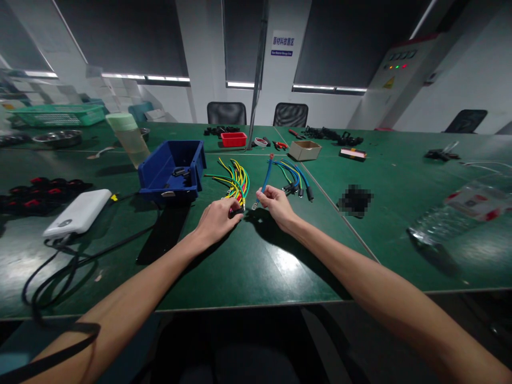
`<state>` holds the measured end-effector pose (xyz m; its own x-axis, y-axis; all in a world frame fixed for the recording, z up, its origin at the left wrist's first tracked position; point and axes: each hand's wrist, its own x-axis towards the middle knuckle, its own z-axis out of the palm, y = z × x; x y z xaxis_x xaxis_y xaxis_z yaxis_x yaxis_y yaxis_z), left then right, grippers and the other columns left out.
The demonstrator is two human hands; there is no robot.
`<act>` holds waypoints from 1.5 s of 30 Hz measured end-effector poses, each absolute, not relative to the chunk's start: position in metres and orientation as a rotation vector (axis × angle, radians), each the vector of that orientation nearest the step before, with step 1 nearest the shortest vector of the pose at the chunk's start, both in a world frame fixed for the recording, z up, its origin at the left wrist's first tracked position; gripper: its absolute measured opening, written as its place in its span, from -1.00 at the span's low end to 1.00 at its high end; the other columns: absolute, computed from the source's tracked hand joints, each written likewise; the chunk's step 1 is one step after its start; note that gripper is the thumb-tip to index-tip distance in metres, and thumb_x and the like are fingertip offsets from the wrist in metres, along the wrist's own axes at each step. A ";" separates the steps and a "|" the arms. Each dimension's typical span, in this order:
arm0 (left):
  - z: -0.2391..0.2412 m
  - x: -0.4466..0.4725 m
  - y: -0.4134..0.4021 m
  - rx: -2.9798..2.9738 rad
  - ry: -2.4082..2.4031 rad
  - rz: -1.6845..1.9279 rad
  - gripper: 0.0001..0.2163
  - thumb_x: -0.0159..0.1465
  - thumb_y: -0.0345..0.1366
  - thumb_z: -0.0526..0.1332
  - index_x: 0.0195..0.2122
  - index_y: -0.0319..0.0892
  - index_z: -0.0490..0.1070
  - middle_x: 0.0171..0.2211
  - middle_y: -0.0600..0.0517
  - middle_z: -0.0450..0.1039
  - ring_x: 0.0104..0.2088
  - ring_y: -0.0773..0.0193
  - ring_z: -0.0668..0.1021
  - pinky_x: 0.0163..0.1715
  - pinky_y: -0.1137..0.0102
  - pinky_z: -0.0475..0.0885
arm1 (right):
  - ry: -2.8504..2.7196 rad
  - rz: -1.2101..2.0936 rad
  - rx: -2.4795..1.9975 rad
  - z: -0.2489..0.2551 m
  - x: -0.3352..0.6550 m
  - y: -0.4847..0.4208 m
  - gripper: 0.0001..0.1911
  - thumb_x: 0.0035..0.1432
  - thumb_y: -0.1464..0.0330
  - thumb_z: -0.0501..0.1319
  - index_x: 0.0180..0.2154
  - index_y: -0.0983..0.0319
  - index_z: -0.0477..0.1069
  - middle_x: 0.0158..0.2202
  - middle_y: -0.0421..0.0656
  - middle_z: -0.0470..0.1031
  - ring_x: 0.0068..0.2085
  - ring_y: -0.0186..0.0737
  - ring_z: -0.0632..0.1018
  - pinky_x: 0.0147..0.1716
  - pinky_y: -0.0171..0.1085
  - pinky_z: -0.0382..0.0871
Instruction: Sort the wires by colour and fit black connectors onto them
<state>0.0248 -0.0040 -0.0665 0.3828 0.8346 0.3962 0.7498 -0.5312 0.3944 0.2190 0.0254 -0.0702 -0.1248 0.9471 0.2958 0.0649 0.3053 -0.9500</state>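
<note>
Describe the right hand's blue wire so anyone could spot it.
On the green table, find the person's right hand, near a loose bunch of blue and yellow-green wires. It pinches a short blue wire with a coppery tip at the far end. Unlike the bunch, which lies on the table, this wire is in the hand.
</note>
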 end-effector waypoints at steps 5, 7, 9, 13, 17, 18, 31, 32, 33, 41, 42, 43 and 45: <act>-0.066 0.025 -0.004 2.483 1.428 0.853 -0.90 0.17 -0.27 0.22 -0.31 -0.15 0.39 -0.32 0.02 0.49 -0.36 0.24 0.49 -0.39 0.41 0.30 | -1.457 0.995 -0.981 -0.072 0.220 0.028 -0.62 0.00 0.03 0.23 -0.43 0.21 0.28 -0.56 -0.31 0.16 -0.53 -0.38 0.17 -0.52 -0.33 0.03; -0.066 0.025 -0.004 2.484 1.426 0.853 -0.90 0.17 -0.27 0.22 -0.31 -0.15 0.39 -0.32 0.02 0.49 -0.35 0.24 0.49 -0.39 0.41 0.31 | -1.466 0.950 -1.018 -0.074 0.221 0.029 -0.63 0.02 0.04 0.22 -0.44 0.21 0.28 -0.56 -0.30 0.17 -0.52 -0.38 0.18 -0.52 -0.34 0.04; -0.066 0.025 -0.004 2.487 1.427 0.851 -0.91 0.17 -0.27 0.21 -0.31 -0.14 0.40 -0.32 0.02 0.49 -0.35 0.24 0.49 -0.39 0.41 0.31 | -1.482 0.901 -1.063 -0.077 0.223 0.031 -0.63 0.03 0.04 0.21 -0.45 0.22 0.28 -0.56 -0.29 0.18 -0.52 -0.37 0.20 -0.52 -0.34 0.05; -0.066 0.025 -0.003 2.491 1.423 0.848 -0.90 0.18 -0.27 0.21 -0.30 -0.15 0.40 -0.33 0.02 0.49 -0.35 0.24 0.49 -0.38 0.40 0.32 | -1.497 0.872 -1.103 -0.084 0.224 0.034 -0.64 0.03 0.04 0.20 -0.44 0.22 0.30 -0.55 -0.28 0.22 -0.50 -0.36 0.24 -0.51 -0.34 0.08; -0.066 0.024 -0.003 2.490 1.424 0.855 -0.89 0.17 -0.26 0.21 -0.30 -0.15 0.41 -0.32 0.02 0.49 -0.35 0.24 0.49 -0.38 0.40 0.32 | -1.465 0.901 -1.102 -0.086 0.222 0.035 -0.64 0.01 0.04 0.22 -0.41 0.22 0.31 -0.53 -0.27 0.25 -0.50 -0.35 0.26 -0.48 -0.33 0.12; -0.066 0.024 -0.003 2.490 1.424 0.855 -0.89 0.18 -0.26 0.21 -0.30 -0.15 0.41 -0.32 0.02 0.49 -0.35 0.24 0.49 -0.38 0.40 0.32 | -1.457 0.908 -1.104 -0.086 0.222 0.035 -0.63 0.01 0.04 0.22 -0.41 0.22 0.30 -0.53 -0.27 0.25 -0.49 -0.35 0.26 -0.48 -0.33 0.12; -0.063 0.025 -0.005 2.487 1.446 0.832 -0.89 0.18 -0.26 0.21 -0.30 -0.15 0.41 -0.31 0.00 0.50 -0.34 0.23 0.51 -0.37 0.40 0.35 | -1.451 0.951 -1.089 -0.083 0.222 0.034 -0.62 0.02 0.02 0.20 -0.45 0.22 0.26 -0.54 -0.28 0.22 -0.49 -0.35 0.25 -0.47 -0.33 0.09; -0.063 0.025 -0.005 2.484 1.447 0.831 -0.89 0.17 -0.26 0.21 -0.30 -0.15 0.41 -0.31 0.00 0.50 -0.34 0.23 0.51 -0.37 0.40 0.35 | -1.446 0.957 -1.085 -0.083 0.222 0.033 -0.62 0.01 0.03 0.21 -0.45 0.21 0.26 -0.54 -0.28 0.22 -0.49 -0.35 0.25 -0.48 -0.33 0.09; -0.063 0.025 -0.005 2.482 1.448 0.830 -0.89 0.17 -0.26 0.21 -0.31 -0.15 0.41 -0.31 0.00 0.50 -0.34 0.23 0.51 -0.37 0.40 0.35 | -1.441 0.960 -1.081 -0.082 0.222 0.033 -0.62 0.00 0.03 0.22 -0.44 0.21 0.26 -0.54 -0.28 0.22 -0.49 -0.35 0.25 -0.48 -0.33 0.09; -0.063 0.025 -0.005 2.482 1.436 0.834 -0.90 0.17 -0.27 0.21 -0.30 -0.15 0.41 -0.31 0.01 0.50 -0.35 0.23 0.50 -0.38 0.40 0.33 | -1.435 0.937 -1.050 -0.078 0.223 0.031 -0.71 0.00 0.13 0.24 -0.38 0.21 0.30 -0.51 -0.29 0.22 -0.48 -0.36 0.24 -0.47 -0.34 0.10; -0.063 0.025 -0.005 2.482 1.437 0.832 -0.89 0.18 -0.27 0.21 -0.30 -0.15 0.41 -0.31 0.01 0.50 -0.35 0.23 0.50 -0.37 0.40 0.33 | -1.437 0.954 -1.038 -0.077 0.223 0.030 -0.70 -0.01 0.13 0.24 -0.38 0.21 0.30 -0.51 -0.29 0.22 -0.48 -0.36 0.23 -0.48 -0.34 0.09; -0.063 0.025 -0.005 2.482 1.438 0.830 -0.89 0.18 -0.27 0.21 -0.30 -0.16 0.41 -0.31 0.01 0.50 -0.35 0.23 0.50 -0.37 0.40 0.33 | -1.440 0.970 -1.026 -0.076 0.222 0.029 -0.70 -0.01 0.13 0.25 -0.38 0.21 0.30 -0.52 -0.29 0.22 -0.49 -0.37 0.23 -0.48 -0.34 0.08; -0.063 0.025 -0.005 2.481 1.440 0.830 -0.89 0.18 -0.27 0.20 -0.30 -0.16 0.41 -0.31 0.01 0.51 -0.34 0.23 0.50 -0.37 0.40 0.33 | -1.449 0.989 -1.006 -0.074 0.221 0.027 -0.69 -0.02 0.13 0.25 -0.39 0.22 0.30 -0.52 -0.29 0.22 -0.49 -0.37 0.23 -0.49 -0.34 0.07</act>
